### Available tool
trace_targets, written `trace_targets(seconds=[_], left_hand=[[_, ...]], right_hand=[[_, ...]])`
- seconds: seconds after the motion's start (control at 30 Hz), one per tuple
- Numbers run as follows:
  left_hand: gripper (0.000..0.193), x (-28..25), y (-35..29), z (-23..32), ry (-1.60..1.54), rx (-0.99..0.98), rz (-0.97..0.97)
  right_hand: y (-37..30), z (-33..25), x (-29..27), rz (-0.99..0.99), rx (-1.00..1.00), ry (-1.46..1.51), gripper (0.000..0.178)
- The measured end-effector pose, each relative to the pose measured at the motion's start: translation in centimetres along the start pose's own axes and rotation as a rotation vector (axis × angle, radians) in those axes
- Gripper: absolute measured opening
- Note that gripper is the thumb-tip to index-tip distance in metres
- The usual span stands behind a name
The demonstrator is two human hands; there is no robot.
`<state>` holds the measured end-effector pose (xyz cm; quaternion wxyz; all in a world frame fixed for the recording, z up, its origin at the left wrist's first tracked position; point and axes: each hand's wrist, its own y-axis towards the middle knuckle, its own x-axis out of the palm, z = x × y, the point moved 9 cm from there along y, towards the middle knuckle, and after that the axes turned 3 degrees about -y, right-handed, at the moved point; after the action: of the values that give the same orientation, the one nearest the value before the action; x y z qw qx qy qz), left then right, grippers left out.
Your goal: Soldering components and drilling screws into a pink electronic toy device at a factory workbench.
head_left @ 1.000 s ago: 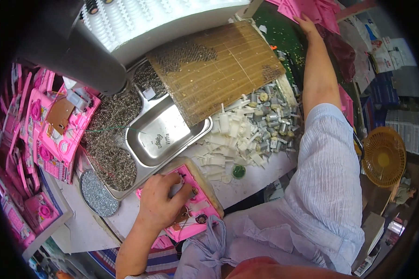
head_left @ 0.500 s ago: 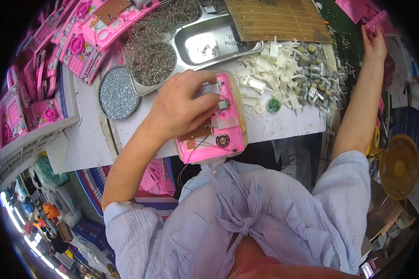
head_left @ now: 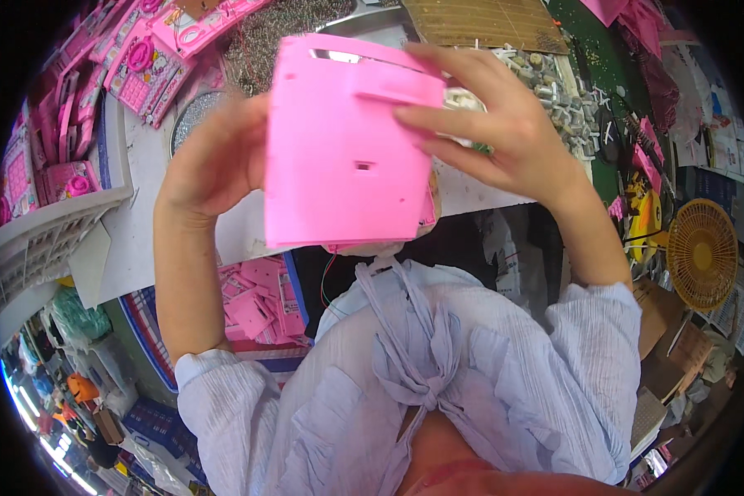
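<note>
A plain pink plastic cover (head_left: 339, 165) is held up in front of my chest, its smooth outer face with small slots toward me. My right hand (head_left: 504, 124) grips its upper right part, thumb and fingers closed on the edge and the raised strip. My left hand (head_left: 211, 157) is at the cover's left edge; its fingers are smeared by motion and partly hidden, so its hold is unclear. Beneath the cover, a pink toy housing (head_left: 429, 207) shows only a sliver at the lower right, and its wires hang below it. The rest of that housing is hidden.
Behind the cover lie small metal parts (head_left: 273, 33) in a tray, a round dish of screws (head_left: 192, 116) and a pile of small motors (head_left: 566, 116). Pink toy panels (head_left: 145, 78) are stacked at the left by a grey crate (head_left: 58, 219). A yellow fan (head_left: 703, 252) stands at right.
My right hand has come in from the far right with the pink cover, now over the housing. My left hand has moved left, off the housing, to the cover's left edge.
</note>
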<state>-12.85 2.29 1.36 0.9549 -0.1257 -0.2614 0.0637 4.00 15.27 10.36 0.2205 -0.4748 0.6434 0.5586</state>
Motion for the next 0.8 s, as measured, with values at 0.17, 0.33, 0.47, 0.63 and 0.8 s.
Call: trace_targets(seconds=[0.17, 0.33, 0.47, 0.63, 0.8], left_hand=[[0.046, -0.9, -2.4, 1.2, -0.109, 0.261, 0.21], [0.054, 0.0, -1.5, -2.2, 0.257, 0.357, 0.494], [0.071, 2.0, -2.0, -4.2, 0.935, 0.314, 0.618], [0.065, 2.3, -1.9, -5.3, 1.07, 0.382, 0.635], [0.062, 2.0, -2.9, -5.2, 1.062, 0.312, 0.652]], right_hand=[[-1.1, 4.4, 2.1, 0.223, 0.563, 0.687, 0.058], [-5.8, 0.2, 6.6, 0.108, 0.783, 0.911, 0.073], [-10.5, -0.2, 7.6, -0.03, 0.92, 0.54, 0.069], [-11.3, 0.2, 9.1, -0.131, 0.835, 0.372, 0.065], [-10.1, 0.4, 9.6, -0.166, 0.718, 0.377, 0.062]])
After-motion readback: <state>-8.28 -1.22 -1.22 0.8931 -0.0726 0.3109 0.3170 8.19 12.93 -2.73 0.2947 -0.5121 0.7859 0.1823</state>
